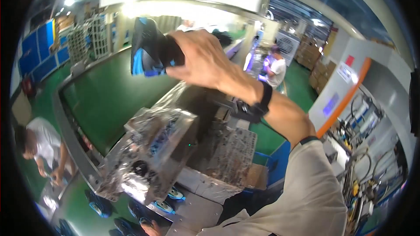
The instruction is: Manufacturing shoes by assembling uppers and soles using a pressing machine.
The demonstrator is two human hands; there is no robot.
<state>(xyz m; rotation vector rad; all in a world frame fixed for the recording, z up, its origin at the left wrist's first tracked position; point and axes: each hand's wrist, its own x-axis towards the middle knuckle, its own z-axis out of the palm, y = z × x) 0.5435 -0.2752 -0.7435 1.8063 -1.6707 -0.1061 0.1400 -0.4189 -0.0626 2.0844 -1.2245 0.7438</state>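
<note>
"Which step do you have in hand?"

"A lift, as I read it from my remote seat: the right hand (203,57) grasps a black-and-blue shoe (143,52), fingers bent against its dark side, held up in front of a green conveyor belt (109,100). At the lower edge, what I take for the left hand (151,228) is cut off beside dark shoes (124,226); I cannot tell whether its fingers are clenched or released."

"And the next move?"

"It calls, I judge, for a firm hold and a path clear of the crumpled foil cover (175,137) below the forearm."

"What of the surface?"

"A grey metal frame edges the belt. Nearer me, two light-blue-trimmed shoes (164,207) show by the edge of a metal worktop (199,212)."

"The room?"

"A factory hall: one co-worker in white (46,137) bends at left, another (276,72) works under violet light at right, near stacked cardboard boxes (311,57) and an orange-edged cabinet (339,85)."
</note>
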